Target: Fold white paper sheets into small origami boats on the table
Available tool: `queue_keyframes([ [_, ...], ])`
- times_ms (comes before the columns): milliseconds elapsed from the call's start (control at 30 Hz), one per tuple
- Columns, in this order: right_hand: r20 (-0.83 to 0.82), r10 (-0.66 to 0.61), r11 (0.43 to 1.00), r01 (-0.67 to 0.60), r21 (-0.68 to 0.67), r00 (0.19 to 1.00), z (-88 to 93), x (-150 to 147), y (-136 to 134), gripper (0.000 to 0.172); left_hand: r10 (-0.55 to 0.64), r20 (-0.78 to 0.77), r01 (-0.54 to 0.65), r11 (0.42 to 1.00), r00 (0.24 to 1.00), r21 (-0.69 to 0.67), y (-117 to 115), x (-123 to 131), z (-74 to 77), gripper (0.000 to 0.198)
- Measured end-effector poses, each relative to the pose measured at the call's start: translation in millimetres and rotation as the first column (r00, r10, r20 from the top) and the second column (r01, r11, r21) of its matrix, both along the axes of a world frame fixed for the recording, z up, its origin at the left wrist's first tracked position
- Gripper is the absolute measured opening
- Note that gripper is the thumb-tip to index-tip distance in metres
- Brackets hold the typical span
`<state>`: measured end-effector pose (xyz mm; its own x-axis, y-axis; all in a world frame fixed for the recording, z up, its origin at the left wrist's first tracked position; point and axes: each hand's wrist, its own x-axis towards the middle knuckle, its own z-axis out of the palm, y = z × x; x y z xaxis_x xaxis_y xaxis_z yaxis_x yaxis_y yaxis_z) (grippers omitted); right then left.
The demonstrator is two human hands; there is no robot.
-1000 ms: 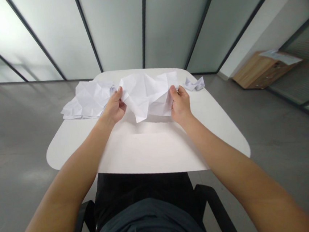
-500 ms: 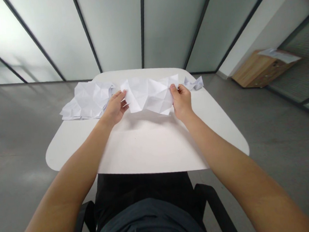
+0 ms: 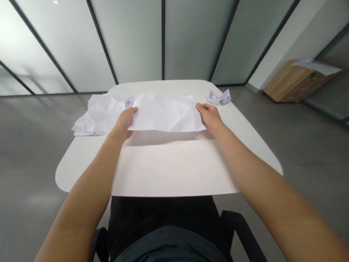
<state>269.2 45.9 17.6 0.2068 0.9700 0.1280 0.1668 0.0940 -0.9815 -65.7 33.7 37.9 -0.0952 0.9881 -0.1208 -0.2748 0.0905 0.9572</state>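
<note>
A creased white paper sheet (image 3: 164, 114) lies nearly flat on the white table (image 3: 172, 168), stretched between my hands. My left hand (image 3: 124, 123) grips its left edge, and my right hand (image 3: 210, 117) holds its right edge. Left of the sheet, a larger crumpled white paper (image 3: 102, 115) lies against my left hand. I cannot tell whether it joins the sheet. A small crumpled paper scrap (image 3: 219, 98) sits just beyond my right hand.
The rounded table stands over a grey floor, with frosted glass panels behind it. A wooden box (image 3: 296, 81) with white paper on top stands on the floor at right. A black chair's armrests (image 3: 239, 231) flank my lap.
The sheet has gone from bunched and raised to lower and flatter. My hands have moved apart and down toward the table, and the sheet's creases look smoother.
</note>
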Motion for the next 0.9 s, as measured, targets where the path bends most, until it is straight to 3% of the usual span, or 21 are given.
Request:
queue_keyframes([
  [133, -0.014, 0.009, 0.995, -0.010, -0.099, 1.000, -4.5, 6, 4, 0.028, -0.220, -0.038, 0.220, 0.975, 0.975, -0.012, -7, -1, -0.9, 0.033],
  [267, 0.191, 0.011, 0.993, 0.012, -0.118, 0.982, -5.0, 6, 3, 0.020, -0.309, -0.157, 0.306, 0.951, 0.938, -0.042, -12, -3, -0.3, 0.032],
  [400, 0.429, 0.031, 0.997, 0.004, -0.081, 0.903, -5.7, 5, 2, 0.014, -0.269, -0.238, 0.244, 0.961, 0.933, -0.131, -10, -4, 1.5, 0.021],
  [633, 0.429, -0.011, 0.996, 0.049, -0.077, 0.903, -6.5, 6, 4, 0.014, -0.159, -0.395, 0.094, 0.979, 0.905, -0.179, -4, -13, -2.0, 0.020],
  [733, 0.397, -0.017, 0.995, 0.054, -0.081, 0.918, -7.3, 6, 5, 0.014, -0.173, -0.343, 0.125, 0.980, 0.923, -0.157, -5, -14, -0.3, 0.023],
  [800, 0.390, -0.014, 0.995, 0.049, -0.081, 0.921, -8.3, 6, 5, 0.013, -0.136, -0.261, 0.122, 0.990, 0.956, -0.069, -5, -15, 3.2, 0.027],
  [900, 0.399, -0.010, 0.996, 0.043, -0.075, 0.917, -10.4, 7, 7, 0.013, 0.077, -0.065, -0.068, 0.988, 0.995, 0.135, 2, -25, 9.5, 0.038],
])
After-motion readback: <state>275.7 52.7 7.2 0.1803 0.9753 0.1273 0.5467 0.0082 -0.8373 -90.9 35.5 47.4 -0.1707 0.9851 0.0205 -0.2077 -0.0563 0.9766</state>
